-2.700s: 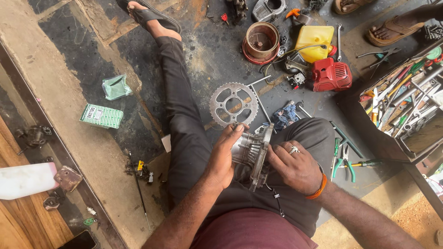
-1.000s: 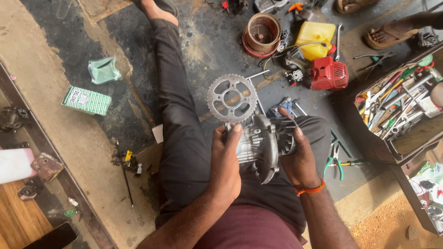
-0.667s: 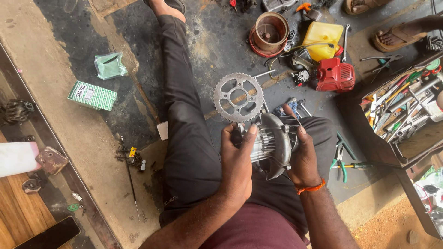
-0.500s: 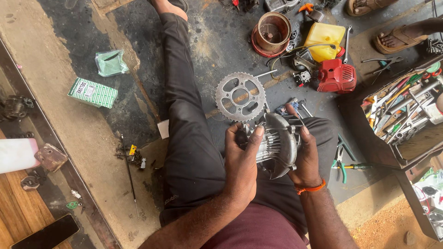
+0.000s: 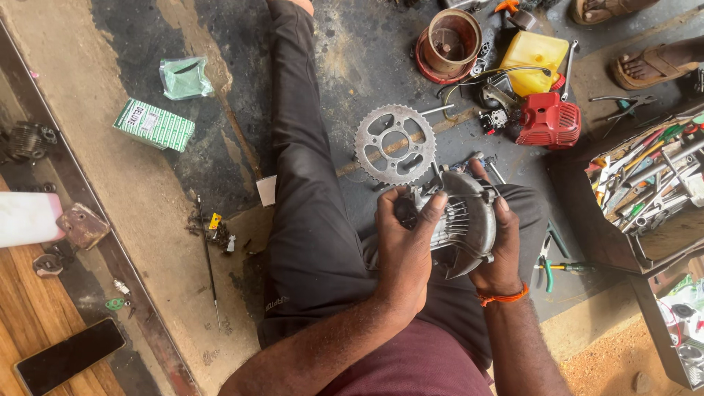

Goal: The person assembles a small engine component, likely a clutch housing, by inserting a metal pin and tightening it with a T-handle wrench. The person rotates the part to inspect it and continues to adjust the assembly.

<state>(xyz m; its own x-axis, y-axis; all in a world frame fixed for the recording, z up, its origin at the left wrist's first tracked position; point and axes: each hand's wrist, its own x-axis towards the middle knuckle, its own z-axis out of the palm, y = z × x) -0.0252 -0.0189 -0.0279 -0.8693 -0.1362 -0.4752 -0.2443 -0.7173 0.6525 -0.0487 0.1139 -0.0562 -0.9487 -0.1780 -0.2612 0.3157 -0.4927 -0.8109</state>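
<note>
1. Oily concrete floor (image 5: pixel 183 169), strewn with tools.
2. Left hand (image 5: pixel 405 253) and right hand (image 5: pixel 499 253): each grip clenched around finned engine part (image 5: pixel 458 220), held over lap.
3. Sprocket (image 5: pixel 394 144) lies on floor just beyond.

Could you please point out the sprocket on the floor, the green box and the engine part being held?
sprocket (image 5: pixel 375 156): head view, left side of its toothed ring.
green box (image 5: pixel 152 125): head view, middle of its top face.
engine part (image 5: pixel 469 216): head view, finned metal body.
</note>
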